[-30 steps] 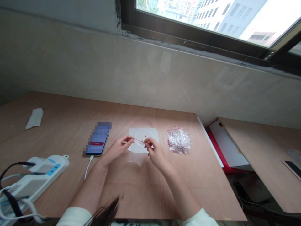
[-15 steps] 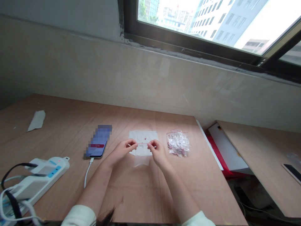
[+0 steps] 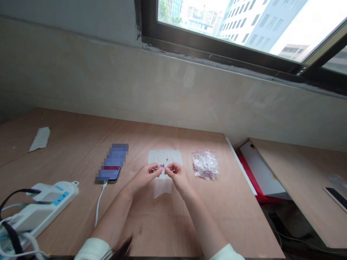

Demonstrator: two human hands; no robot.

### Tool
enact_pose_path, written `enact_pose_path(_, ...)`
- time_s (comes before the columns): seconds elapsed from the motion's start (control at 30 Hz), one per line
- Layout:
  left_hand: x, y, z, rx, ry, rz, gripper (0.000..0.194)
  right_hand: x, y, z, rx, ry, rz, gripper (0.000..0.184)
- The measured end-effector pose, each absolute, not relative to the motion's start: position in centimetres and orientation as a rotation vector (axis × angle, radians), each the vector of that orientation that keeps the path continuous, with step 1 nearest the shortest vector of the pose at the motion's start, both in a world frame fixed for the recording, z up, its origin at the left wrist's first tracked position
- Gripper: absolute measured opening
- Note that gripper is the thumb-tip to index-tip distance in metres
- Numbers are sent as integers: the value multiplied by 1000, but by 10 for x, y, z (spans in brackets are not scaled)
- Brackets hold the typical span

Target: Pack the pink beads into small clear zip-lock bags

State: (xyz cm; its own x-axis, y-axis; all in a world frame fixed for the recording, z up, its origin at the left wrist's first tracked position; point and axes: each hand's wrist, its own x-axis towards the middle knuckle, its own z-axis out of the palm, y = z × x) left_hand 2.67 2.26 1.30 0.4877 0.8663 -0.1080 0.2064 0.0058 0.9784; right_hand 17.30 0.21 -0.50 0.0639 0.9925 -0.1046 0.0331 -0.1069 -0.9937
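Above the white paper sheet [image 3: 151, 156], my left hand [image 3: 149, 172] and my right hand [image 3: 176, 173] nearly meet, thumbs and forefingers pinched. Between their tips shows part of a thin red cord [image 3: 163, 166]; most of it is hidden by the fingers. A small dark red bead [image 3: 167, 159] lies on the paper just beyond the hands. Closer to me, a clear plastic piece [image 3: 162, 188] sticks out from under the paper's near edge.
Clear zip bags [image 3: 205, 164] with small dark red pieces lie to the right. On the left are a charging phone [image 3: 115, 162], a power strip [image 3: 51, 213] with cables and a scrap of white paper [image 3: 40, 139]. The wooden desk [image 3: 157, 227] ends at a gap on the right.
My hands have come together, so the cord that was stretched straight between them now shows only as a short, bunched part. The phone and bags stay in place.
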Motion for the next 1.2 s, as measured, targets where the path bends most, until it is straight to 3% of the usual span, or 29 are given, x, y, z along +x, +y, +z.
enact_pose_path(0.17,30,26,11,1571,966,697,23,173,2,-4,-1201,-1074,1412,18)
enact_pose_path(0.37,19,22,-1,1500,1029,719,25,175,-2,-11,-1303,-1022,1346,21)
enact_pose_path(0.6,14,26,-4,1440,1115,814,26,174,-18,-21,-1294,-1008,1604,21)
enact_pose_path(0.93,-9,24,-40,1495,1362,786,29,194,101,-8,-1939,-1195,694,14)
enact_pose_path(1.1,-10,19,-45,1632,1393,797,27,216,75,-13,-2314,-1207,95,31)
enact_pose_path(1.2,-9,20,-48,1679,1407,789,25,231,47,-25,-2593,-1256,-149,30)
